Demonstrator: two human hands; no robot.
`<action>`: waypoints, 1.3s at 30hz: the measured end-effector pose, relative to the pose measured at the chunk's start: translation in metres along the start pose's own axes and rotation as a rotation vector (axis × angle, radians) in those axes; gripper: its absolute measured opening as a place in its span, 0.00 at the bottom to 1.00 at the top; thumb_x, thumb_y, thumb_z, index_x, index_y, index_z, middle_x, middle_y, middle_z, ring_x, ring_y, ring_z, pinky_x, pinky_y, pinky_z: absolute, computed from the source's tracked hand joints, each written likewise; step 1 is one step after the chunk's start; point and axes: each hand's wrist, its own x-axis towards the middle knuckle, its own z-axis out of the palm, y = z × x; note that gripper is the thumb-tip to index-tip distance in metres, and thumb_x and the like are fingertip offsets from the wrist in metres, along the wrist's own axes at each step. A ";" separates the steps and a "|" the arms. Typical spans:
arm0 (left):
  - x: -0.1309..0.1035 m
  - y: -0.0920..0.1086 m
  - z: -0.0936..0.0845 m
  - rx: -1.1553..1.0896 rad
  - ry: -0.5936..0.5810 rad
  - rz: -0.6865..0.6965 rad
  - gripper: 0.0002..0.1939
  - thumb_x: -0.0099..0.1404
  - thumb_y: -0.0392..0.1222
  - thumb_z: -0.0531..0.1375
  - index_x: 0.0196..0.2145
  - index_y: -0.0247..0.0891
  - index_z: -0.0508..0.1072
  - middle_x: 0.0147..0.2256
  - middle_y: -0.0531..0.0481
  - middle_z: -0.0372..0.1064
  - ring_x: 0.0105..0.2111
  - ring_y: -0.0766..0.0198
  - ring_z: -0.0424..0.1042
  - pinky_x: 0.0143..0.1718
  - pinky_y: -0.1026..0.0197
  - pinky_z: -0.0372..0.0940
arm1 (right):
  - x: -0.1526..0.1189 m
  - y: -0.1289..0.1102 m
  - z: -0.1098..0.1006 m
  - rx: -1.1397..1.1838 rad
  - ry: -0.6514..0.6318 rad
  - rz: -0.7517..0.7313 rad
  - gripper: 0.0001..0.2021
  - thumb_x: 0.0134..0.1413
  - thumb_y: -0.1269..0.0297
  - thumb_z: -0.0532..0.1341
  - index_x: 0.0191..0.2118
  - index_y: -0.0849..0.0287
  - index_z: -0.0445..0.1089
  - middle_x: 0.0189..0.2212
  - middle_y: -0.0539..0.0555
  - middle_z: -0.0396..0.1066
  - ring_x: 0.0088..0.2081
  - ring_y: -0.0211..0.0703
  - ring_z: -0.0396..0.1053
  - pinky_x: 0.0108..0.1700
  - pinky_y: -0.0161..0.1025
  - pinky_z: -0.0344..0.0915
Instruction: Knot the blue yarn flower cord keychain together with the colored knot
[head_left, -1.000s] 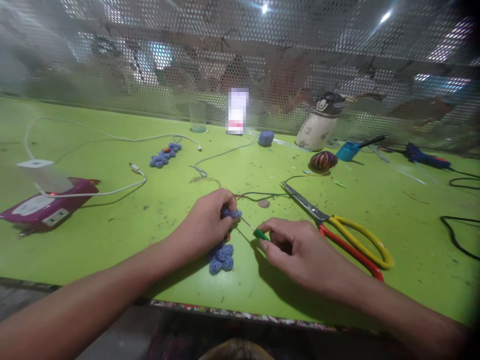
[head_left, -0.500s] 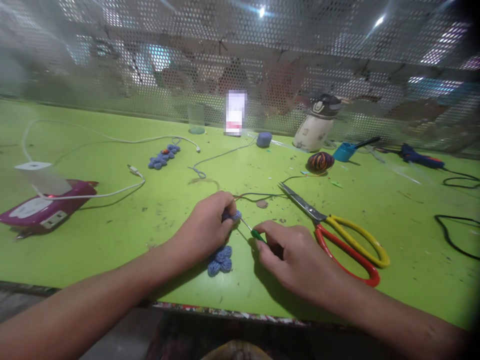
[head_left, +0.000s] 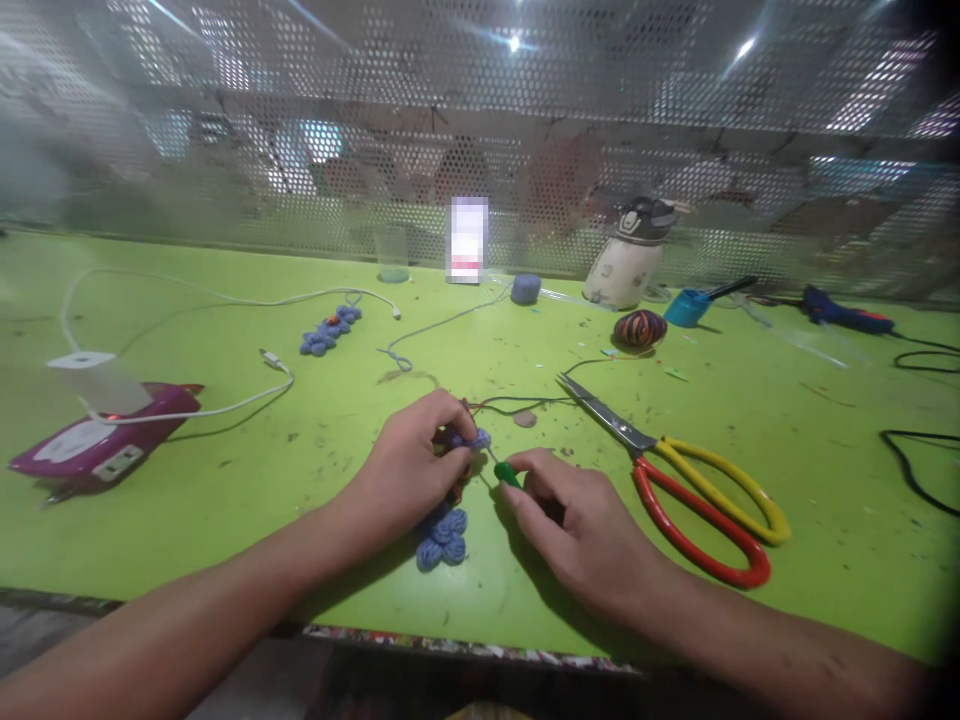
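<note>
Between the thumb and fingers of my left hand (head_left: pixel 416 450) is pinched a blue-purple crochet flower piece (head_left: pixel 442 540), whose lower flower hangs out below the hand onto the table. My right hand (head_left: pixel 577 510) grips a crochet hook (head_left: pixel 508 474) by its green handle. The hook's thin metal shaft points up and left to the edge of the crochet work at my left fingertips; its tip is hard to make out. Dark multicoloured yarn (head_left: pixel 517 403) runs from behind my left hand toward the scissors (head_left: pixel 660 460), which lie right of my right hand.
A finished-looking blue flower strip (head_left: pixel 330 330), a blue yarn ball (head_left: pixel 526 289) and a variegated yarn ball (head_left: pixel 640 328) lie farther back. At left is a purple power strip (head_left: pixel 142 430) with a white cable. A bottle (head_left: pixel 626 260), blue pot (head_left: pixel 686 308) and glue gun (head_left: pixel 844 312) stand or lie back right.
The hook's handle has moved closer to the crochet work, so less of the metal shaft shows. My left hand keeps its pinch. The whole view has shifted slightly.
</note>
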 end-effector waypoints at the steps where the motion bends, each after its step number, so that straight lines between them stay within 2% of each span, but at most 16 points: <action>1: 0.000 0.001 0.001 -0.023 -0.004 -0.016 0.04 0.55 0.31 0.57 0.28 0.38 0.66 0.31 0.50 0.69 0.26 0.66 0.70 0.26 0.63 0.64 | 0.000 -0.001 0.000 0.042 -0.015 0.034 0.06 0.60 0.65 0.54 0.37 0.60 0.65 0.17 0.44 0.59 0.20 0.34 0.55 0.25 0.34 0.51; 5: 0.001 0.004 0.004 -0.194 -0.059 -0.166 0.04 0.56 0.34 0.59 0.30 0.38 0.66 0.23 0.53 0.67 0.19 0.66 0.67 0.20 0.62 0.64 | 0.002 -0.004 0.000 0.230 -0.079 0.192 0.06 0.59 0.62 0.55 0.34 0.59 0.63 0.16 0.44 0.60 0.19 0.34 0.57 0.24 0.34 0.53; 8: 0.002 0.005 0.005 -0.364 -0.115 -0.269 0.07 0.56 0.36 0.61 0.32 0.38 0.65 0.20 0.55 0.65 0.18 0.65 0.66 0.18 0.61 0.65 | 0.005 -0.006 0.001 0.289 -0.068 0.228 0.07 0.56 0.64 0.58 0.30 0.58 0.60 0.17 0.43 0.58 0.20 0.33 0.56 0.23 0.33 0.52; 12: 0.003 0.005 0.002 -0.491 -0.154 -0.284 0.11 0.55 0.39 0.64 0.34 0.37 0.66 0.23 0.55 0.66 0.19 0.66 0.66 0.19 0.61 0.65 | 0.011 -0.009 0.003 0.268 -0.032 0.190 0.10 0.52 0.68 0.61 0.26 0.58 0.57 0.17 0.43 0.56 0.21 0.32 0.54 0.23 0.33 0.51; 16: 0.003 0.003 -0.001 -0.542 -0.130 -0.256 0.11 0.55 0.42 0.66 0.33 0.35 0.69 0.25 0.53 0.68 0.23 0.68 0.67 0.23 0.64 0.64 | 0.019 -0.014 0.008 0.350 -0.050 0.269 0.11 0.51 0.69 0.62 0.26 0.58 0.57 0.18 0.43 0.57 0.19 0.32 0.56 0.22 0.32 0.53; 20: 0.005 -0.001 -0.002 -0.593 -0.121 -0.290 0.11 0.55 0.43 0.67 0.31 0.34 0.71 0.24 0.53 0.68 0.22 0.70 0.65 0.23 0.66 0.61 | 0.023 -0.018 0.010 0.402 -0.032 0.298 0.10 0.50 0.69 0.63 0.26 0.58 0.58 0.18 0.43 0.58 0.19 0.32 0.58 0.20 0.31 0.56; 24: 0.006 -0.003 -0.003 -0.637 -0.197 -0.318 0.09 0.56 0.42 0.67 0.31 0.34 0.74 0.23 0.52 0.68 0.21 0.70 0.64 0.23 0.66 0.60 | 0.020 -0.017 0.007 0.523 -0.118 0.351 0.09 0.52 0.68 0.61 0.27 0.59 0.59 0.18 0.44 0.60 0.18 0.33 0.62 0.20 0.32 0.59; 27: 0.006 -0.004 -0.003 -0.645 -0.197 -0.341 0.08 0.56 0.42 0.66 0.30 0.34 0.74 0.22 0.52 0.67 0.21 0.71 0.64 0.23 0.66 0.59 | 0.019 -0.012 -0.002 0.450 -0.130 0.247 0.07 0.53 0.68 0.61 0.26 0.60 0.63 0.18 0.47 0.63 0.21 0.35 0.63 0.23 0.34 0.60; 29: 0.005 -0.003 -0.003 -0.658 -0.183 -0.359 0.08 0.56 0.42 0.66 0.29 0.34 0.75 0.22 0.52 0.67 0.21 0.72 0.63 0.23 0.67 0.59 | 0.023 -0.008 -0.012 0.301 -0.019 0.085 0.07 0.54 0.67 0.60 0.26 0.60 0.67 0.22 0.51 0.66 0.25 0.38 0.65 0.28 0.38 0.63; 31: 0.004 -0.002 -0.003 -0.687 -0.182 -0.373 0.07 0.56 0.41 0.67 0.28 0.34 0.75 0.22 0.53 0.67 0.21 0.71 0.64 0.23 0.67 0.59 | 0.033 -0.003 -0.021 0.202 0.106 -0.080 0.03 0.54 0.69 0.59 0.31 0.60 0.70 0.31 0.55 0.70 0.34 0.42 0.68 0.36 0.41 0.65; 32: 0.004 -0.002 -0.003 -0.698 -0.187 -0.375 0.07 0.56 0.41 0.67 0.29 0.34 0.75 0.21 0.53 0.67 0.21 0.71 0.64 0.23 0.67 0.59 | 0.041 -0.001 -0.025 0.217 0.118 -0.136 0.03 0.53 0.70 0.60 0.34 0.60 0.71 0.35 0.57 0.71 0.38 0.43 0.68 0.40 0.42 0.66; 34: 0.003 -0.001 -0.003 -0.704 -0.188 -0.367 0.06 0.55 0.40 0.67 0.29 0.35 0.76 0.22 0.53 0.68 0.22 0.70 0.65 0.24 0.66 0.60 | 0.059 0.003 -0.029 0.361 0.068 -0.156 0.07 0.51 0.72 0.60 0.39 0.59 0.70 0.41 0.58 0.71 0.40 0.42 0.69 0.43 0.43 0.66; 35: 0.003 0.000 -0.004 -0.699 -0.187 -0.356 0.06 0.56 0.40 0.67 0.30 0.35 0.76 0.23 0.52 0.69 0.23 0.70 0.66 0.25 0.66 0.61 | 0.069 0.005 -0.029 0.464 0.022 -0.135 0.08 0.51 0.72 0.60 0.39 0.60 0.69 0.39 0.57 0.72 0.38 0.41 0.69 0.43 0.42 0.67; 37: 0.003 0.000 -0.005 -0.658 -0.191 -0.330 0.06 0.56 0.41 0.67 0.29 0.35 0.77 0.25 0.52 0.70 0.24 0.70 0.67 0.27 0.66 0.61 | 0.087 0.009 -0.025 0.677 -0.075 -0.064 0.10 0.53 0.70 0.59 0.43 0.60 0.66 0.28 0.52 0.72 0.27 0.37 0.67 0.36 0.40 0.68; 39: 0.004 0.000 -0.006 -0.619 -0.199 -0.314 0.07 0.56 0.41 0.67 0.30 0.35 0.77 0.24 0.52 0.70 0.23 0.70 0.66 0.26 0.66 0.61 | 0.100 0.013 -0.020 0.859 -0.153 0.020 0.10 0.54 0.70 0.57 0.44 0.61 0.65 0.19 0.47 0.67 0.20 0.34 0.61 0.30 0.37 0.66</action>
